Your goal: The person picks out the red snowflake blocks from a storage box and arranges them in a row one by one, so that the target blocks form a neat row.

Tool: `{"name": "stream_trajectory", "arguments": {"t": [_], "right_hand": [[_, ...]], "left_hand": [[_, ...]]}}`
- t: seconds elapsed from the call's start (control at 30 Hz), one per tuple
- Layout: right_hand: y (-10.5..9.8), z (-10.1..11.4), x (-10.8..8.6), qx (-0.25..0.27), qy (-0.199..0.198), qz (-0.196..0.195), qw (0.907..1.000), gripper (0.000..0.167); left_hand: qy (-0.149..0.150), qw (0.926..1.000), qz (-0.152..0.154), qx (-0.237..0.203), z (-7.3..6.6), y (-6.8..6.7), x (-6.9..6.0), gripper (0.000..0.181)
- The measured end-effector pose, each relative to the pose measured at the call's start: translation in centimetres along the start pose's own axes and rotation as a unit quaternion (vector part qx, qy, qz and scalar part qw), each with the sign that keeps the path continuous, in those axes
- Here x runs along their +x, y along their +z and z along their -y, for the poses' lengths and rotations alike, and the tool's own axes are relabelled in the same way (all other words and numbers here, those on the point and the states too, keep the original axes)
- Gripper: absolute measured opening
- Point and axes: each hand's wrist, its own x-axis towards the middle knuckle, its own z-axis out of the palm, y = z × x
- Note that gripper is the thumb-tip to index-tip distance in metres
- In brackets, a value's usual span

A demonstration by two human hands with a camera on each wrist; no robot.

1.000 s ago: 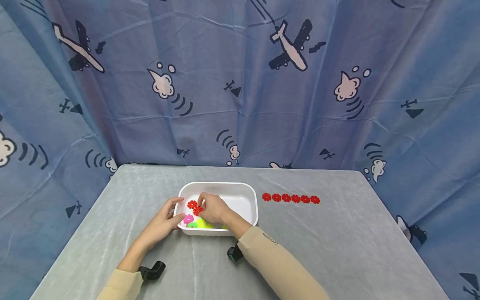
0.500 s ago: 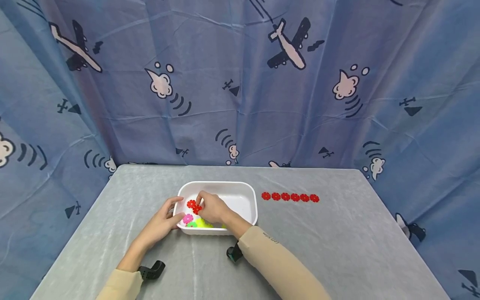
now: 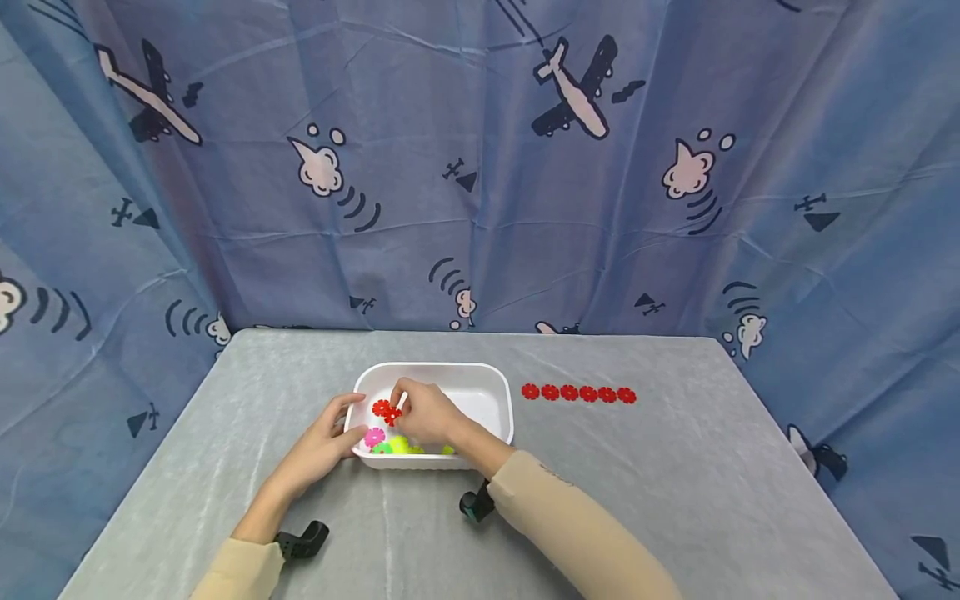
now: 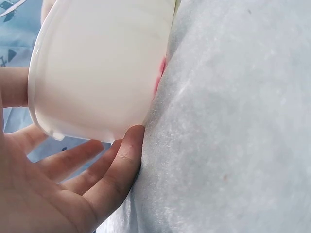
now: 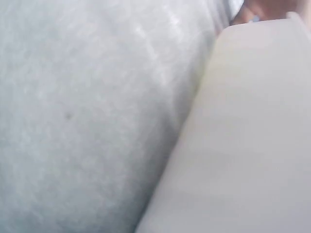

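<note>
A white plastic tray [image 3: 480, 400] holds several small flower-shaped plastic discs. My left hand [image 3: 324, 446] grips its left end, the thumb over the rim and the fingers against the end wall in the left wrist view. Inside, my right hand [image 3: 426, 415] pinches a red flower-shaped disc [image 3: 392, 416] with thumb and forefinger. Another red disc [image 3: 381, 407] lies right beside it. Nearer the front are a pink disc [image 3: 374, 437], a green disc [image 3: 382, 448] and yellow discs [image 3: 401, 445]. The right wrist view shows only the tray's outer wall [image 5: 252, 126], blurred, hiding the right fingers.
A straight row of several red discs [image 3: 579, 393] lies on the grey cloth-covered table [image 3: 675, 483], right of the tray. Behind the table hangs a blue curtain [image 3: 405, 208] printed with planes. Each wrist wears a black camera mount [image 3: 303, 542].
My right forearm and wrist have shifted slightly right, while the fingertips stay at the red discs. The left hand keeps its hold on the tray.
</note>
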Motion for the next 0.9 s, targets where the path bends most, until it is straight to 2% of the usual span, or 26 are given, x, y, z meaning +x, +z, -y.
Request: {"name": "stream_trajectory", "arguments": {"t": [0.27, 0.6, 0.8, 0.9], "right_hand": [[-2.1, 0.4, -1.5, 0.022, -0.020, -0.013, 0.9995, 0.021], [-5.0, 0.0, -4.4, 0.047, -0.053, -0.049, 0.9963, 0.018], [-7.0, -1.3, -6.1, 0.051, -0.077, -0.079, 0.9926, 0.018], [-7.9, -2.4, -7.1, 0.066, -0.072, -0.092, 0.9909, 0.017]], "left_hand": [[0.002, 1.0000, -0.004, 0.001, -0.1, 0.0, 0.2, 0.053], [-0.003, 1.0000, 0.004, 0.006, 0.1, -0.2, -0.2, 0.056], [-0.010, 0.9999, 0.004, 0.001, 0.3, -0.2, 0.0, 0.055], [-0.006, 1.0000, 0.006, 0.002, 0.2, 0.0, 0.1, 0.055]]}}
